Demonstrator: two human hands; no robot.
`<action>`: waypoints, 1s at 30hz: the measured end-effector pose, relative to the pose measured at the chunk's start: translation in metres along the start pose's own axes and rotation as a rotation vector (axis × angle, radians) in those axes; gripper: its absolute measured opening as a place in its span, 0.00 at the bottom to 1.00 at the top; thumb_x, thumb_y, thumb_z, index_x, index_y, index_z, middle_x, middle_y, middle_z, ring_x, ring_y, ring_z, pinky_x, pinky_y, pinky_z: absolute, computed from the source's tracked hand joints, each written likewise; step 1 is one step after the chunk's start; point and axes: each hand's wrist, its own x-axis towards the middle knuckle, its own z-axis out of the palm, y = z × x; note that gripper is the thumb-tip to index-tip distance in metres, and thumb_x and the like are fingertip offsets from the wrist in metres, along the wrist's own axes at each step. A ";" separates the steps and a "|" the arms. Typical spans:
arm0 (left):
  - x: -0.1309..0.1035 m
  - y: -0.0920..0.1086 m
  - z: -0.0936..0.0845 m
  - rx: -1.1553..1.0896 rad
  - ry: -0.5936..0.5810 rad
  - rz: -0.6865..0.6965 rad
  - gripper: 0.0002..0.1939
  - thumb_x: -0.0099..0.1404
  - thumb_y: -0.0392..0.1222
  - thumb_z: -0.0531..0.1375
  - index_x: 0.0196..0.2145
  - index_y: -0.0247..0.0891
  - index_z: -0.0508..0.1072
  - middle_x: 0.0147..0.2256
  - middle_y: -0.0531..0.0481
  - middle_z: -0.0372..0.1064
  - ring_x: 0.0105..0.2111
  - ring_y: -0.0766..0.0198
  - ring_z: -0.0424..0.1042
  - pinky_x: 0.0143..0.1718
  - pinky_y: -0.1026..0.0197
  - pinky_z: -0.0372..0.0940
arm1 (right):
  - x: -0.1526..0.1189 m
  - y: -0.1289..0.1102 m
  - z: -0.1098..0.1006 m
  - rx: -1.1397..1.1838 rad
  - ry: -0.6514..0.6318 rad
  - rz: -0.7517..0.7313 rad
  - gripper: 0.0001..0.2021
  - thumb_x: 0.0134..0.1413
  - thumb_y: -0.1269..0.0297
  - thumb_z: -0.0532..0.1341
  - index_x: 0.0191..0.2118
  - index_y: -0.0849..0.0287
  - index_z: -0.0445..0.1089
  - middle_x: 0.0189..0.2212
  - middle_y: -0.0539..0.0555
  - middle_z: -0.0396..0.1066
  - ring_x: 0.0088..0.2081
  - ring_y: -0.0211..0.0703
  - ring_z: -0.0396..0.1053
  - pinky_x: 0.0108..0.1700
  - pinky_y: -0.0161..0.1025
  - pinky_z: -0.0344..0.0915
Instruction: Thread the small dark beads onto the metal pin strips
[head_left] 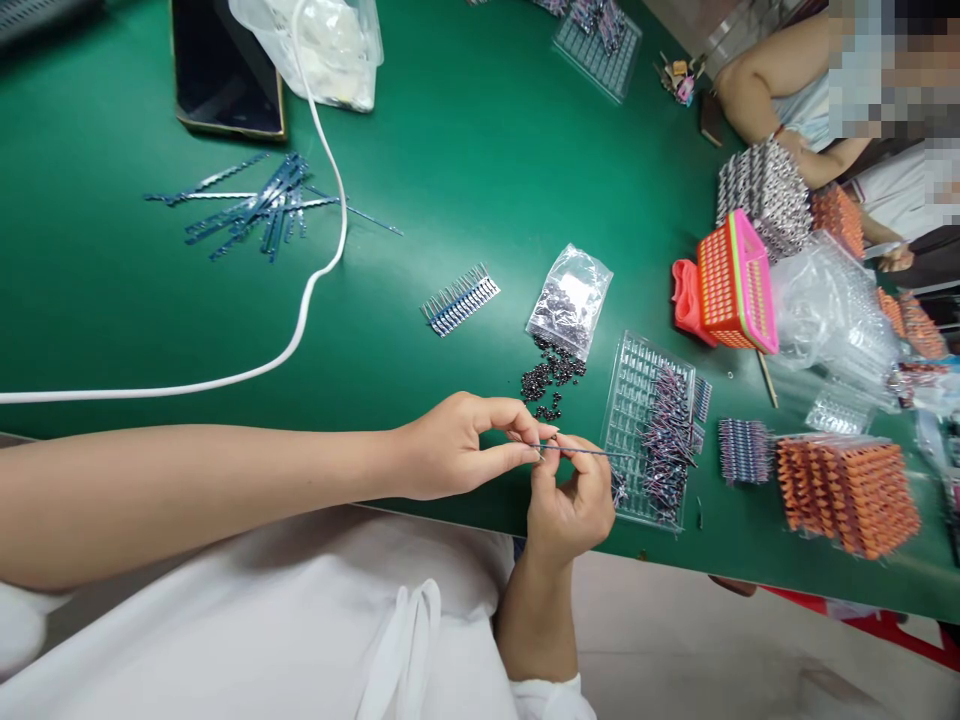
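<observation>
Both hands meet over the near side of the green bench (420, 370), close to the person's white top (300, 610). The left hand (450, 447) comes in from the left, its thumb and forefinger pinched narrow on a thin blue strip (589, 451). The right hand (574, 505) reaches up from below with its fingers curled, the thumb and forefinger closed on the same strip right beside the left fingertips. The strip runs out to the right, towards a clear tray (626, 390) – whatever else is between the fingertips is too small to tell.

The tray carries a heap of thin blue and purple pieces (670, 445). Just beyond the hands lie loose dark beads (551, 378), next to a clear bag (571, 295) with more beads inside. Left of the bag is a row of small pins (461, 300), lying at a slant.

Farther left, a loose pile of blue strips (274, 205) lies near a phone (225, 75) and a whitish plastic bag (330, 50). A white cable (304, 310) curves across the bench. To the right are an orange and pink basket (735, 280) and stacked orange pieces (847, 495) – another person's arm (757, 90) rests beyond.
</observation>
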 end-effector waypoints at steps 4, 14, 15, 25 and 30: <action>0.003 0.000 -0.001 -0.044 0.010 -0.050 0.06 0.67 0.42 0.61 0.37 0.37 0.73 0.44 0.45 0.79 0.50 0.58 0.77 0.52 0.59 0.69 | 0.001 -0.001 0.000 0.018 -0.015 0.027 0.05 0.57 0.71 0.63 0.39 0.56 0.70 0.32 0.50 0.74 0.34 0.38 0.75 0.35 0.37 0.74; 0.001 0.001 0.000 0.037 0.010 -0.075 0.07 0.68 0.43 0.60 0.37 0.37 0.73 0.44 0.46 0.79 0.52 0.56 0.75 0.52 0.58 0.68 | 0.003 0.000 0.001 -0.038 -0.047 -0.030 0.05 0.57 0.72 0.63 0.38 0.56 0.69 0.32 0.51 0.74 0.35 0.38 0.75 0.37 0.38 0.74; 0.001 0.001 0.000 0.056 0.013 -0.075 0.07 0.68 0.43 0.59 0.37 0.37 0.73 0.44 0.46 0.79 0.51 0.57 0.76 0.51 0.58 0.68 | 0.003 0.000 0.001 -0.037 -0.043 -0.035 0.05 0.57 0.72 0.64 0.38 0.56 0.69 0.32 0.51 0.74 0.35 0.38 0.75 0.37 0.38 0.74; -0.001 0.002 0.002 0.133 0.039 0.056 0.05 0.67 0.40 0.59 0.36 0.37 0.74 0.40 0.47 0.79 0.46 0.58 0.77 0.48 0.59 0.68 | 0.000 0.000 0.001 -0.065 -0.017 -0.042 0.09 0.54 0.73 0.66 0.41 0.56 0.72 0.34 0.52 0.76 0.36 0.39 0.75 0.38 0.38 0.74; 0.000 0.004 0.001 0.032 0.026 -0.061 0.06 0.66 0.42 0.61 0.37 0.37 0.75 0.40 0.47 0.79 0.44 0.58 0.77 0.48 0.58 0.69 | 0.001 -0.001 0.001 0.004 -0.010 -0.016 0.09 0.53 0.75 0.66 0.39 0.56 0.72 0.33 0.51 0.75 0.35 0.38 0.75 0.37 0.37 0.74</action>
